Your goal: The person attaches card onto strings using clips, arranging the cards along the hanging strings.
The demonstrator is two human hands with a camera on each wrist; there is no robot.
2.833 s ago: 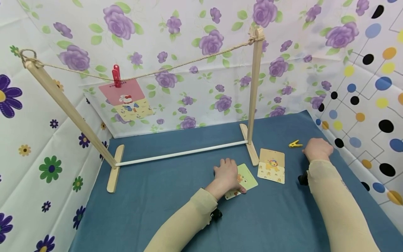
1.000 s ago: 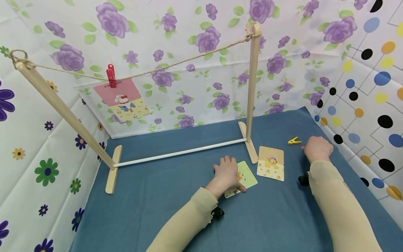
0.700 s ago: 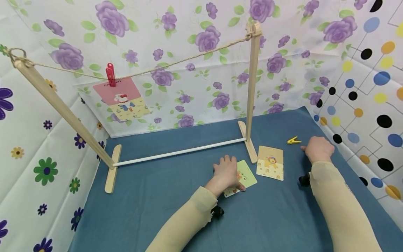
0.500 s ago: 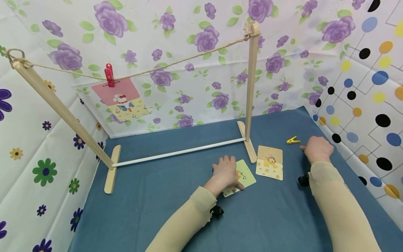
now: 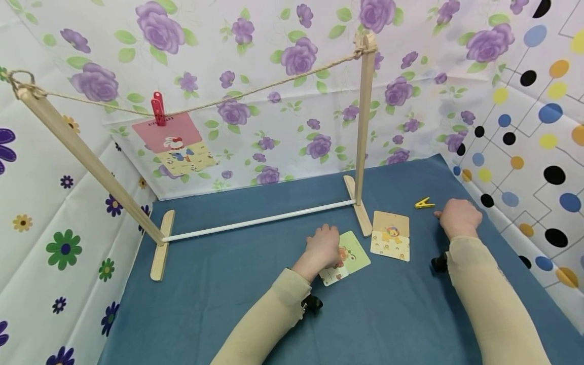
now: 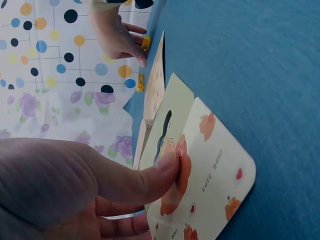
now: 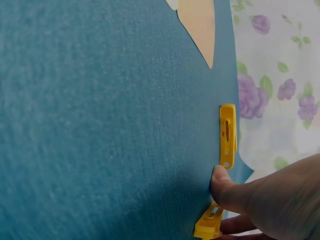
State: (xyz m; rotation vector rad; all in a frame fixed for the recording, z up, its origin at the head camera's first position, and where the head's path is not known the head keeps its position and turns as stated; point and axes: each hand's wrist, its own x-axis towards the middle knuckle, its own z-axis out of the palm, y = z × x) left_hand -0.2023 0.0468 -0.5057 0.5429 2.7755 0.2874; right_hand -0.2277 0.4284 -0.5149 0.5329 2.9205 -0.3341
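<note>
In the head view my left hand (image 5: 322, 247) pinches the left edge of a green and white card (image 5: 356, 255), printed with a small bear. The left wrist view shows the thumb flat on the card's front (image 6: 215, 165) and fingers behind it; the card slants there. My right hand (image 5: 460, 217) rests on the cloth at the right. In the right wrist view it holds a yellow clothespin (image 7: 209, 222) between thumb and fingers, low on the cloth. Another yellow clothespin (image 5: 424, 203) lies just beyond the thumb tip.
A tan and cream lion card (image 5: 391, 235) lies between the hands. Behind stands a wooden frame (image 5: 364, 126) with a rope (image 5: 274, 90) and a white bottom bar (image 5: 260, 221). A red clothespin (image 5: 158, 109) holds a pink and yellow card (image 5: 175, 144) on the rope.
My left hand has shifted slightly left and its thumb has drawn in from the card's lower edge, baring more of the bear print. The right hand stays in place. The head view has tilted slightly.
</note>
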